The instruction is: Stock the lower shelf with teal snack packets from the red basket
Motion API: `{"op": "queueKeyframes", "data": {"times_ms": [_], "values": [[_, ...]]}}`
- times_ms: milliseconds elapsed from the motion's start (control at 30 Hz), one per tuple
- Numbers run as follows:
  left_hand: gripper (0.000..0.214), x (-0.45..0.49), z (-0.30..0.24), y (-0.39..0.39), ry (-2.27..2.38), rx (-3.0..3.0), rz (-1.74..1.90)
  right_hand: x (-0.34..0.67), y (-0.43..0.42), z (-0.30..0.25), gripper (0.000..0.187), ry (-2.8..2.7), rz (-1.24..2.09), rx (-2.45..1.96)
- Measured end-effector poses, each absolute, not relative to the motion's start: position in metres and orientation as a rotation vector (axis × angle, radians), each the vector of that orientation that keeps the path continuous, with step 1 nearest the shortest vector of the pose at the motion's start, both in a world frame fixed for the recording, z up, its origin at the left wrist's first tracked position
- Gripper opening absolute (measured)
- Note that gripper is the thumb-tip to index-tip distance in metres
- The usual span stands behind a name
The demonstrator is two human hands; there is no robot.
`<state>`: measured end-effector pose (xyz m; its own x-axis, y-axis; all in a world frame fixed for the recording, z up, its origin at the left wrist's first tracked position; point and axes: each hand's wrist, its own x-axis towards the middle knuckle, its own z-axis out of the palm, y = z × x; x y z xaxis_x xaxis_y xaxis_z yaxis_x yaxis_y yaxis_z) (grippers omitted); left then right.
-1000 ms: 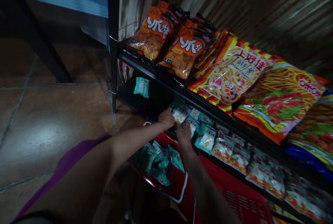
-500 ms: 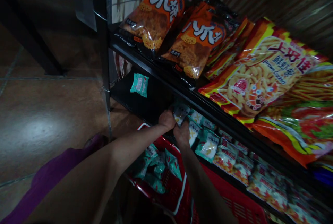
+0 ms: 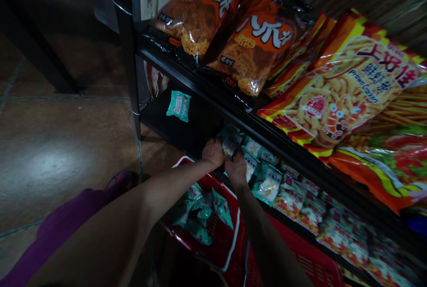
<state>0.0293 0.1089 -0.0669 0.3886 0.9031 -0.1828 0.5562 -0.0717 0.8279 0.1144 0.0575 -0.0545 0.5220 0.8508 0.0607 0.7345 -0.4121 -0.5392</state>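
Note:
Both my hands reach into the lower shelf [image 3: 173, 127] of a black rack. My left hand [image 3: 213, 153] is closed on a small teal-and-white snack packet [image 3: 231, 144] at the left end of a row of such packets. My right hand [image 3: 236, 169] is closed just beside it, its fingers pressed on the neighbouring teal packet [image 3: 249, 167]. Below my arms stands a red shopping basket [image 3: 230, 251] holding several teal packets [image 3: 200, 211]. One lone teal packet [image 3: 179, 105] lies further left on the same shelf.
The upper shelf carries big orange snack bags [image 3: 200, 11] and red-yellow prawn cracker bags [image 3: 347, 91]. Red-and-white small packets [image 3: 293, 198] continue the lower row to the right. A brown tiled floor [image 3: 60, 153] lies left of the rack post [image 3: 128, 56].
The view has swung closer to the rack and a bit right. My two hands have drawn together at the left end of the teal packet row.

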Motion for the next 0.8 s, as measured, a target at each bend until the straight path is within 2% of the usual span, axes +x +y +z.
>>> {"op": "queueKeyframes", "data": {"times_ms": [233, 433, 800], "values": [[0.042, 0.0279, -0.0701, 0.1084, 1.327, 1.781, 0.544, 0.1158, 0.0560, -0.0547, 0.056, -1.335, 0.249, -2.253], [0.056, 0.0267, -0.0722, 0.1091, 1.308, 1.844, 0.661, 0.1161, 0.0590, -0.0536, 0.053, -1.392, 0.234, -2.261], [0.059, 0.0294, -0.0751, 0.1132, 1.226, 1.867, 0.610, 0.1226, 0.0572, -0.0559, 0.047, -1.475, 0.211, -2.342]]}}
